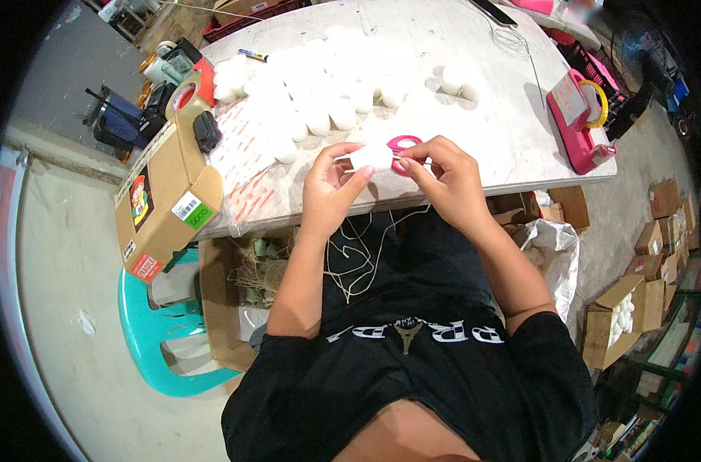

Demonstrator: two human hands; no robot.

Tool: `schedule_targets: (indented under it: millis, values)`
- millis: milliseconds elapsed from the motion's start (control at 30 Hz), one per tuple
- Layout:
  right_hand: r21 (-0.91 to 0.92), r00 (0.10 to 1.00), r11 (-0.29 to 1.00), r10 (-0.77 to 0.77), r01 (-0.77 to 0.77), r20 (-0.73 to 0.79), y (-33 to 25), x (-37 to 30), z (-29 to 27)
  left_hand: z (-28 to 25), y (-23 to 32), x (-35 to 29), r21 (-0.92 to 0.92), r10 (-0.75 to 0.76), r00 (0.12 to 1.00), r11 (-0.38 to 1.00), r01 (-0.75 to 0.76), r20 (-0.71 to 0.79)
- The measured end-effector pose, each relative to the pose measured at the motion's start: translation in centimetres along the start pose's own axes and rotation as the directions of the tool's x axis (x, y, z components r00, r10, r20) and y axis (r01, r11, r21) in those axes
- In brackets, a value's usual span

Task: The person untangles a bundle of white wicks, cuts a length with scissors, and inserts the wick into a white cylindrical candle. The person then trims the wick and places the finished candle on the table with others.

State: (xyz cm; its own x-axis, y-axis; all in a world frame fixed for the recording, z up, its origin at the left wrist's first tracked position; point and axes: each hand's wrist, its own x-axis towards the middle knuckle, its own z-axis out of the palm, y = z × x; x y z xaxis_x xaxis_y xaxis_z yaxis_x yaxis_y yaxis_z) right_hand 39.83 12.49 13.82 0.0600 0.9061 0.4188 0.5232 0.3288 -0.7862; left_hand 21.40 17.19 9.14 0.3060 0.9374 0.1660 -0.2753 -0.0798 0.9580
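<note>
Two hands meet over the near edge of the bench (504, 146), both pinched on one small white piece (371, 156). The left hand (331, 185) clamps it from below with thumb and fingertips; the right hand (446, 177) closes on its right end. Just behind the piece, touching the right fingers, lie pink-handled scissors (403, 144) on the bench. Thin pale string (358, 254) hangs in loops below the hands across the person's lap. Farther out, a heap of white round pieces (319, 85) spreads over the bench's middle. To the left sits a brown cardboard box (162, 204) with a tape roll (185, 96) on top. At the right edge stands a pink tape dispenser (577, 115). A teal plastic chair (154, 339) stands below the box.
</note>
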Motion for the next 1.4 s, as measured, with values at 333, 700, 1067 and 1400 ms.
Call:
schedule_targets:
  millis: [333,700,1067,1400]
  values:
    - [-0.086,0.884,0.994,0.102,-0.071,0.456,0.1,-3.9,2.5,-1.2,0.1,0.3,-0.141,-0.029,0.998,0.989,0.035,0.046]
    - [0.064,0.368,0.985,-0.001,-0.160,0.930,7.7,-15.0,3.1,-1.4,0.3,0.4,-0.207,-0.069,0.993,0.974,0.087,0.091]
    - [-0.286,0.134,0.938,0.315,-0.197,0.940,9.2,-14.8,-2.4,-1.5,0.4,0.5,-0.165,-0.097,0.987,0.979,0.118,0.131]
    - [-0.192,0.244,0.937,0.267,-0.292,0.932,9.1,-16.6,-4.7,-1.7,0.2,0.6,-0.129,-0.115,0.979,0.982,0.138,0.170]
